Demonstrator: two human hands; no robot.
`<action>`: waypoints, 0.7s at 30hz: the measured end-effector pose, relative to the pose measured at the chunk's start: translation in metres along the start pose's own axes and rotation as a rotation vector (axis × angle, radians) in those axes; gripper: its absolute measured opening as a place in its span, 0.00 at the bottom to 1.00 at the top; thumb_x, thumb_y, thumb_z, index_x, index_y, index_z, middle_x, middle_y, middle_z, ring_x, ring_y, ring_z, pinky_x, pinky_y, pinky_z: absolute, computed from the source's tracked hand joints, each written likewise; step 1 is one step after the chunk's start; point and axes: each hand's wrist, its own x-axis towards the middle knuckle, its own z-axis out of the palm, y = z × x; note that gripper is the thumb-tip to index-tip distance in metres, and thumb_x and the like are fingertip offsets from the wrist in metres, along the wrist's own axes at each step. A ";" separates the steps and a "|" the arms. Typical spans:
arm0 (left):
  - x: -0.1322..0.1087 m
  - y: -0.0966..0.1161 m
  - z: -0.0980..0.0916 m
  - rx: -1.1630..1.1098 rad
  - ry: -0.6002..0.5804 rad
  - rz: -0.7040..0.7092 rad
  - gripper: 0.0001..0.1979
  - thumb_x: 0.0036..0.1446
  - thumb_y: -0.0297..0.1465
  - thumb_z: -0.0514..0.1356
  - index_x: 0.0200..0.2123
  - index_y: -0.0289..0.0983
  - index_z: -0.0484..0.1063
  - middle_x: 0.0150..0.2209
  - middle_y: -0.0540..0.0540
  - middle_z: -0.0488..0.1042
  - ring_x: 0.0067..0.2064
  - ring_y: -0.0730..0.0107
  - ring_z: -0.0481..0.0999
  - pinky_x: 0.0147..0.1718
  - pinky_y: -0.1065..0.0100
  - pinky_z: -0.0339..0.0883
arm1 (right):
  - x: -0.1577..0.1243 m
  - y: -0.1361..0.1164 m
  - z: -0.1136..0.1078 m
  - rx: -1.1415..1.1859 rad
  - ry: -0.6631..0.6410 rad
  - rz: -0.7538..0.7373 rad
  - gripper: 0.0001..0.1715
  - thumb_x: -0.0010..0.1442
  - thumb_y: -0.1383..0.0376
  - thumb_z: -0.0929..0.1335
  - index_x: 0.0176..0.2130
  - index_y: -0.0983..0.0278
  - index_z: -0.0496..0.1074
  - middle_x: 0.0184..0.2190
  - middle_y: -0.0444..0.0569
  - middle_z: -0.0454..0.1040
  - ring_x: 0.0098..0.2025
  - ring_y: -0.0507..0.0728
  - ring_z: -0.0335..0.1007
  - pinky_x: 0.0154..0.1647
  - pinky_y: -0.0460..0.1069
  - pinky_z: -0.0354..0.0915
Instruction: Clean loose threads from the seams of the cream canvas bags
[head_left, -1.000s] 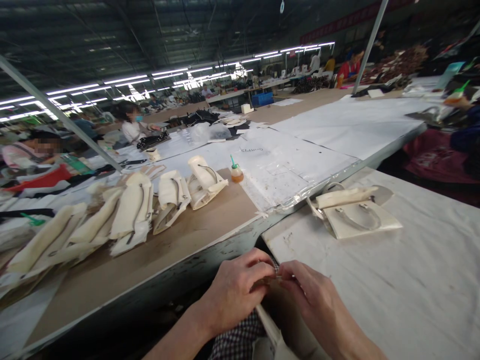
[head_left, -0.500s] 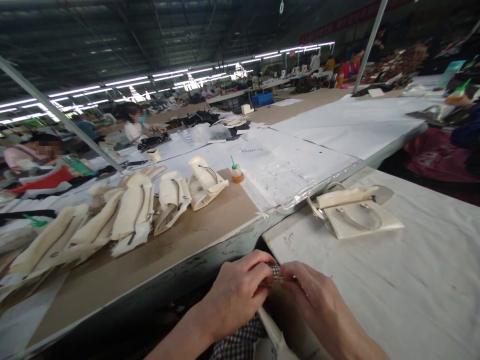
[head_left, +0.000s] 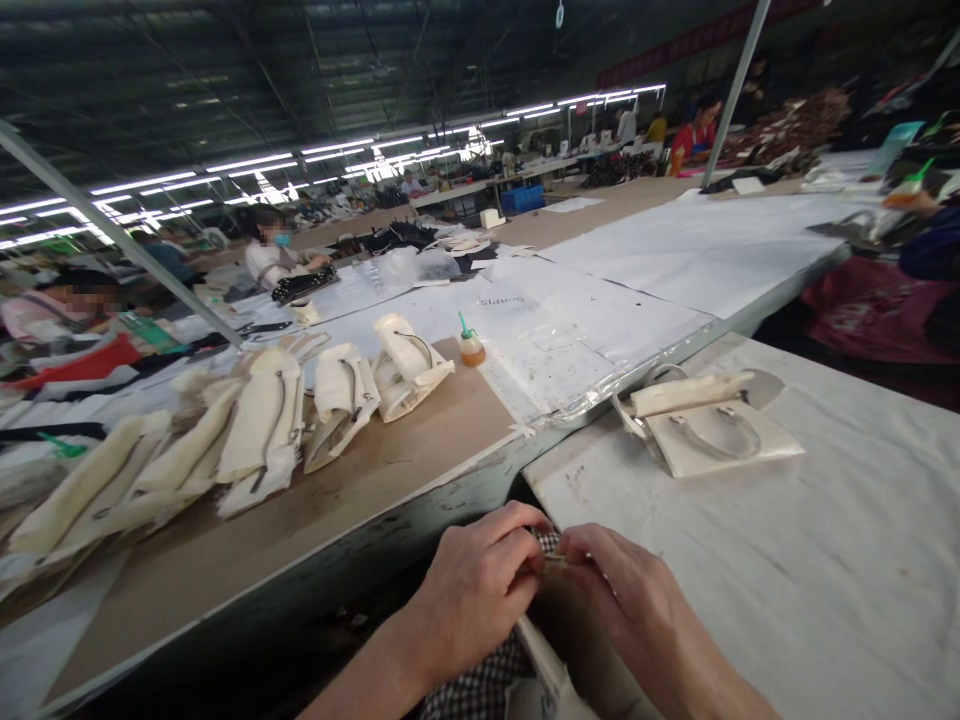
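Note:
My left hand (head_left: 469, 590) and my right hand (head_left: 637, 610) meet at the bottom centre, just below the near edge of the white-covered table (head_left: 825, 560). Both are closed in a pinch on a small piece held between the fingertips; it is too small to name. A cream strip (head_left: 544, 665) runs down from the hands over checked cloth (head_left: 480, 685) in my lap. On the table beyond lies a cream bag piece with a curved metal handle (head_left: 705, 420).
A brown board (head_left: 420, 440) at the left carries a row of cream leather pieces (head_left: 262, 420) and a small glue bottle (head_left: 472, 343). A clear plastic sheet (head_left: 570, 340) lies behind. Other people sit at tables at the far left and back.
My hands have shifted only slightly, fingertips working the small piece; the view has drifted a little. Nothing else has moved.

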 end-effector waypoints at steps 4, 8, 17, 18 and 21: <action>0.000 0.000 0.003 -0.051 0.053 0.003 0.12 0.52 0.16 0.63 0.30 0.38 0.67 0.49 0.53 0.75 0.45 0.68 0.77 0.43 0.70 0.67 | -0.001 0.000 -0.001 -0.013 0.014 -0.003 0.10 0.68 0.70 0.60 0.38 0.61 0.68 0.30 0.44 0.73 0.31 0.55 0.72 0.31 0.48 0.65; -0.001 -0.001 0.008 -0.107 0.119 -0.014 0.12 0.51 0.16 0.62 0.30 0.38 0.67 0.48 0.52 0.75 0.44 0.69 0.78 0.43 0.70 0.67 | -0.001 0.000 -0.002 -0.034 0.026 -0.003 0.09 0.67 0.70 0.60 0.37 0.61 0.68 0.30 0.44 0.74 0.31 0.54 0.72 0.31 0.47 0.65; -0.002 -0.004 0.019 -0.179 0.248 0.018 0.09 0.56 0.18 0.60 0.28 0.37 0.67 0.38 0.49 0.76 0.39 0.70 0.77 0.37 0.73 0.67 | 0.000 0.001 -0.001 -0.011 0.038 0.028 0.08 0.68 0.69 0.60 0.36 0.60 0.64 0.31 0.42 0.73 0.32 0.53 0.72 0.33 0.46 0.64; -0.001 -0.004 0.020 -0.182 0.257 0.027 0.09 0.56 0.18 0.59 0.28 0.37 0.66 0.37 0.48 0.76 0.38 0.70 0.77 0.36 0.73 0.67 | -0.001 0.002 -0.001 -0.014 0.038 0.032 0.09 0.68 0.69 0.60 0.36 0.60 0.64 0.31 0.42 0.73 0.32 0.53 0.72 0.33 0.47 0.64; 0.001 -0.005 0.022 -0.195 0.278 0.050 0.10 0.56 0.18 0.59 0.28 0.37 0.66 0.35 0.48 0.75 0.37 0.70 0.76 0.36 0.73 0.67 | -0.002 0.003 -0.001 -0.049 0.035 0.030 0.08 0.69 0.68 0.59 0.36 0.60 0.64 0.30 0.43 0.73 0.31 0.54 0.73 0.33 0.47 0.64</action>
